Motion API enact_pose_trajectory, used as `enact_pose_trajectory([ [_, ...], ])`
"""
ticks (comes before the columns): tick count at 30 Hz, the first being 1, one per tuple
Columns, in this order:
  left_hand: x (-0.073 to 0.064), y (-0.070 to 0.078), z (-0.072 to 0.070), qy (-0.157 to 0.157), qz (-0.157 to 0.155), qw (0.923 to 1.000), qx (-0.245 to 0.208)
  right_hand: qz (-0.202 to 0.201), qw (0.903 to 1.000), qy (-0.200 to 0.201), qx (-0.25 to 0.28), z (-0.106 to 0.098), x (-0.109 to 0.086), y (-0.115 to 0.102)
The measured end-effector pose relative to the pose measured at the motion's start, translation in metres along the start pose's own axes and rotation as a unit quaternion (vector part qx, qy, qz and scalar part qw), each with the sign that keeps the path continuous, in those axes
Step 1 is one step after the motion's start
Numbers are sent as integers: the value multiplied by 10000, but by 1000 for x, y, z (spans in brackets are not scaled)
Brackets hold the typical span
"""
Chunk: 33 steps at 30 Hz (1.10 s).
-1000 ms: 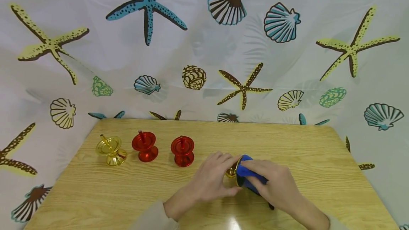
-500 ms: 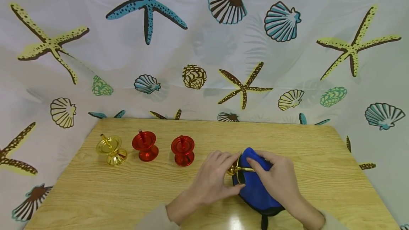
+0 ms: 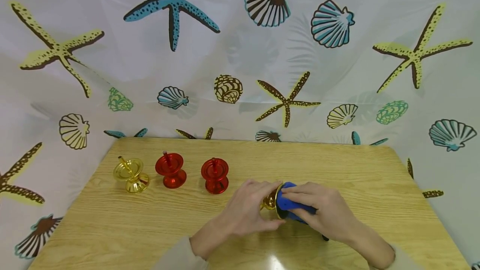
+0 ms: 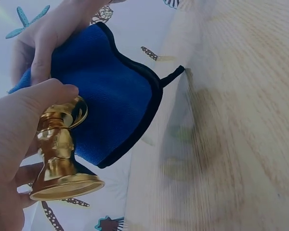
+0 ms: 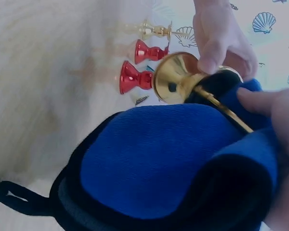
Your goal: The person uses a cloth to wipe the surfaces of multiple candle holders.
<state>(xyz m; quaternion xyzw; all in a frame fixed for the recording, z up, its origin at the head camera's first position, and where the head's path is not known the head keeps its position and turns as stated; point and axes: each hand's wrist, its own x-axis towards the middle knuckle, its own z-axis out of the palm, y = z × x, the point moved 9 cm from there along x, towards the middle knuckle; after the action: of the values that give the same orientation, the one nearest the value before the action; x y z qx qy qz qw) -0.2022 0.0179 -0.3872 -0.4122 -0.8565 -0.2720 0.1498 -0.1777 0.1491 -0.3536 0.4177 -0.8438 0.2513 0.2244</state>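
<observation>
My left hand grips a gold candlestick by its dish, tilted on its side above the table, with the foot pointing left. In the left wrist view, the shiny stem and round foot of the candlestick show below the thumb. My right hand holds a blue cloth with black edging against the dish, fingers bent over it. Seen from the right wrist, the cloth hangs down with a black loop, and a thin gold spike runs along it from the dish.
On the left of the wooden table stand a gold candlestick, a red candlestick and another red candlestick, each upright with a spike. A curtain with printed shells and starfish hangs behind the table.
The right hand spread the cloth open half a second ago, baring the spike; now the cloth is folded over the dish again. The left hand stays nearly in place with the candlestick.
</observation>
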Motion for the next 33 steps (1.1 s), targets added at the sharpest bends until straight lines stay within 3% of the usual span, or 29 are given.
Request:
enact_pose_trajectory([
  [5, 2, -2, 2, -135, -45, 9996, -259, -471, 9982, -248, -267, -1, 0, -7],
  [12, 1, -5, 1, -127, -124, 9994, -293, -351, 9977, -446, -375, -5, -1, -7],
  [18, -3, -8, 0, -90, -243, 9996, -147, -495, 9977, -286, -362, -16, -6, -8],
  [25, -9, -12, -3, -34, -280, 9994, 203, -318, 9990, -223, -236, -25, -12, -5],
  [33, -10, -9, 2, -48, -187, 9994, 285, -240, 9993, -229, -183, -14, -11, -4],
])
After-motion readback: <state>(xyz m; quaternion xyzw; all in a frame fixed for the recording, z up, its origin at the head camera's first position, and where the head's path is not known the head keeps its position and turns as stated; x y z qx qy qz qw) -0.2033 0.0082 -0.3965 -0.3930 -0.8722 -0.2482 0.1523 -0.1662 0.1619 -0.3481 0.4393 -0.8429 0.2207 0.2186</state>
